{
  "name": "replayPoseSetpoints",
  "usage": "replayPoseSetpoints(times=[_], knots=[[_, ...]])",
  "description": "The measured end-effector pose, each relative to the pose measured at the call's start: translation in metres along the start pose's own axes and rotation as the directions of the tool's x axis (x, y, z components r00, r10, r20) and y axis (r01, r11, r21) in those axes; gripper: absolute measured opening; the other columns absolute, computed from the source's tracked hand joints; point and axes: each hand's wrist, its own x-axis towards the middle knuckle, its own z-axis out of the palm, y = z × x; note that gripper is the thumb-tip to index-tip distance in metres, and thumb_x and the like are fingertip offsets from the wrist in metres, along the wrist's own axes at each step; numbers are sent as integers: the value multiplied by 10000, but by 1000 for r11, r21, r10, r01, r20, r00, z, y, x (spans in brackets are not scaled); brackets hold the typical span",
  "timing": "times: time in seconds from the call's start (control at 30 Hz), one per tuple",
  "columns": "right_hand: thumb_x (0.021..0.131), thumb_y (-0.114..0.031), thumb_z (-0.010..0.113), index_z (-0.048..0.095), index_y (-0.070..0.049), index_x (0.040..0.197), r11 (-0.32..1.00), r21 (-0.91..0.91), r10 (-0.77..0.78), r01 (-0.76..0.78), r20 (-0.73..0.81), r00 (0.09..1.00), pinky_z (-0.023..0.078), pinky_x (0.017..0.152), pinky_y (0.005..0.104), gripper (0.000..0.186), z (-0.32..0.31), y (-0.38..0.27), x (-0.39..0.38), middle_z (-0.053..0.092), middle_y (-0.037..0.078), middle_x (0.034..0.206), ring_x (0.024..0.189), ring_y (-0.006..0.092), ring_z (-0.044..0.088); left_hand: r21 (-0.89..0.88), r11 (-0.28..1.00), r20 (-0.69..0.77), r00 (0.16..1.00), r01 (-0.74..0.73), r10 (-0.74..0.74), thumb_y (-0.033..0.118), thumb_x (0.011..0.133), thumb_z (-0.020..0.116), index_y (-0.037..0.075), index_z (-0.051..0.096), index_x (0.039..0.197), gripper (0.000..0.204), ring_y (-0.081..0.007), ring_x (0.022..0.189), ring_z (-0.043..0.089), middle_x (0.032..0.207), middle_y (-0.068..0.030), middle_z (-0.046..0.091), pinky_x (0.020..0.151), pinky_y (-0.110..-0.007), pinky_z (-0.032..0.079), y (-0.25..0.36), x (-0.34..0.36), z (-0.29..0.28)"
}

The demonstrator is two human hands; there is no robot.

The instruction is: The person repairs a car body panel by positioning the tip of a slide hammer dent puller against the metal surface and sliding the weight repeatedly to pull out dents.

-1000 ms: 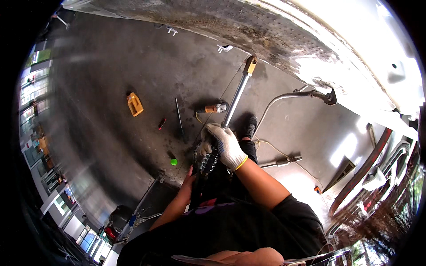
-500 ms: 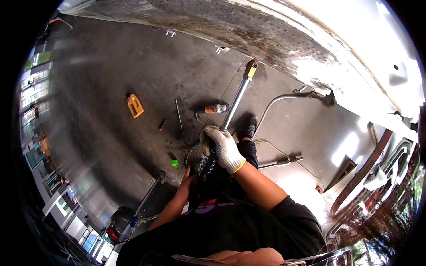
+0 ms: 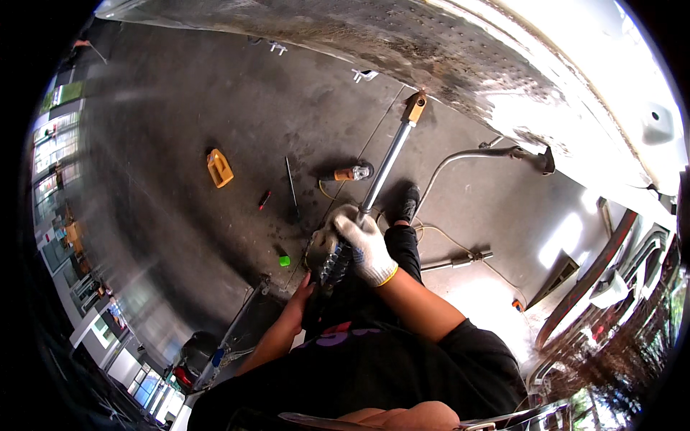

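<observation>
My right hand (image 3: 368, 248), in a white knit glove with a yellow cuff edge, wraps around the lower part of a long silver metal rod (image 3: 388, 161). The rod slants up and away, and its yellow end fitting (image 3: 415, 108), pierced by a hole, lies close to a dirty panel edge in this view. Beside the glove is a dark, ridged metal part (image 3: 335, 264); how it joins the rod cannot be made out. My left hand (image 3: 297, 302) is bare and closed at the dark area below that part, its fingers mostly hidden.
A large stained white panel (image 3: 460, 79) spans the top. On the concrete lie an orange angle grinder (image 3: 352, 173), a yellow jug (image 3: 219, 168), a thin black bar (image 3: 291, 187), a red-handled tool (image 3: 264, 200) and a green object (image 3: 284, 261). A bent metal pipe (image 3: 460, 154) and a cable (image 3: 449, 241) are at right.
The rod's yellow end has shifted slightly right and down in the picture. My right glove has turned a little on the rod, while my left hand stays nearly in place.
</observation>
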Motion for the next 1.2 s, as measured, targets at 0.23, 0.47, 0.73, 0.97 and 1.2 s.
replayPoseSetpoints(times=[0.23, 0.47, 0.73, 0.97, 1.2], knots=[[1048, -313, 740, 639, -75, 1012, 999, -43, 30, -34, -82, 996, 557, 611, 379, 261, 8, -46, 26, 594, 49, 671, 569, 201, 605, 107, 994, 17, 1000, -1, -1, 417, 1024, 609, 260, 165, 1754, 869, -225, 853, 700, 1225, -75, 686, 540, -381, 584, -4, 29, -14], [1070, -385, 673, 681, -35, 985, 914, -350, -270, 206, -145, 952, 586, 798, 362, 361, -11, 10, 23, 712, 75, 900, 848, 210, 695, 107, 988, -4, 993, -113, 114, 344, 1044, 566, 192, 255, 1735, 773, -221, 1033, 685, 1345, -90, 658, 795, -391, 604, 0, 25, -25], [1087, -341, 550, 630, -36, 876, 934, 101, 355, -342, -181, 917, 524, 644, 471, 379, -29, 142, -49, 592, 139, 643, 576, 326, 595, 187, 967, -18, 983, -174, 180, 300, 1055, 547, 174, 224, 1749, 777, -225, 1188, 647, 1455, -99, 612, 963, -372, 558, -120, -25, -101], [1103, -292, 563, 677, 12, 940, 996, -31, 81, -85, -109, 991, 508, 578, 397, 363, 12, 26, 9, 634, 129, 672, 558, 271, 614, 83, 989, -152, 979, -121, 133, 375, 1050, 549, 167, 158, 1761, 837, -251, 1185, 634, 1573, -141, 541, 857, -436, 523, -61, 48, -56], [1112, -277, 547, 670, 21, 965, 993, 87, 79, -75, -46, 996, 485, 551, 395, 354, 7, 7, 7, 632, 144, 650, 560, 288, 623, 135, 991, -53, 999, 10, -3, 324, 1008, 567, 214, 116, 1771, 894, -244, 1098, 702, 1423, -137, 644, 771, -410, 601, -3, 12, -10]])
